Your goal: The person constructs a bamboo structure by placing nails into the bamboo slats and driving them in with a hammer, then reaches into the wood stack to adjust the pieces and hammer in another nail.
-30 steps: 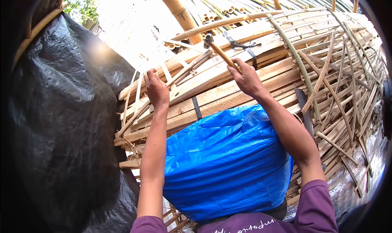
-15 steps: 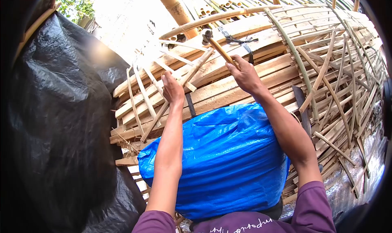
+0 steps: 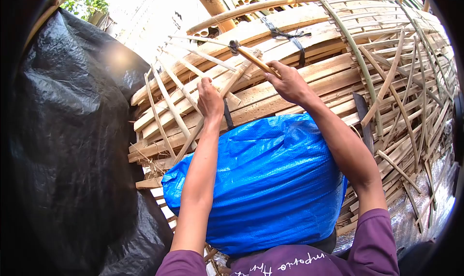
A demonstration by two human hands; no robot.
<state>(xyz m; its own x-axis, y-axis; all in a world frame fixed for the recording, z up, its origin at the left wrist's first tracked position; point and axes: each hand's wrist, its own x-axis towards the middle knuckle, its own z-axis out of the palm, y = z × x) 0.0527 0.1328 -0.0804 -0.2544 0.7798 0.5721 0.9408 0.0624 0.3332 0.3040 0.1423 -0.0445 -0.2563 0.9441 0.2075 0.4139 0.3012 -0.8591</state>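
My right hand (image 3: 288,82) is wrapped round the wooden handle of a hammer (image 3: 256,60), its dark metal head up and to the left. My left hand (image 3: 210,101) is closed at a frame of crossed bamboo strips (image 3: 170,100), with its fingers round a strip near a thicker slanting stick (image 3: 239,75). The hammer's head lies close above the upper end of that stick; whether they touch I cannot tell. Long pale wooden slats (image 3: 270,102) lie beneath the frame. A blue tarp (image 3: 270,184) covers my lap.
Black plastic sheeting (image 3: 87,145) hangs on the left. A woven bamboo lattice (image 3: 401,82) and loose strips fill the right. Black ties (image 3: 290,35) bind the slats. Behind stand a thick bamboo pole (image 3: 208,0) and stacked bamboo poles. A dark flat blade-like piece (image 3: 362,116) lies right of the tarp.
My left hand has moved right and slightly down, and the strip frame has shifted right with it. The hammer's head has moved slightly left and now sits lower against the slats.
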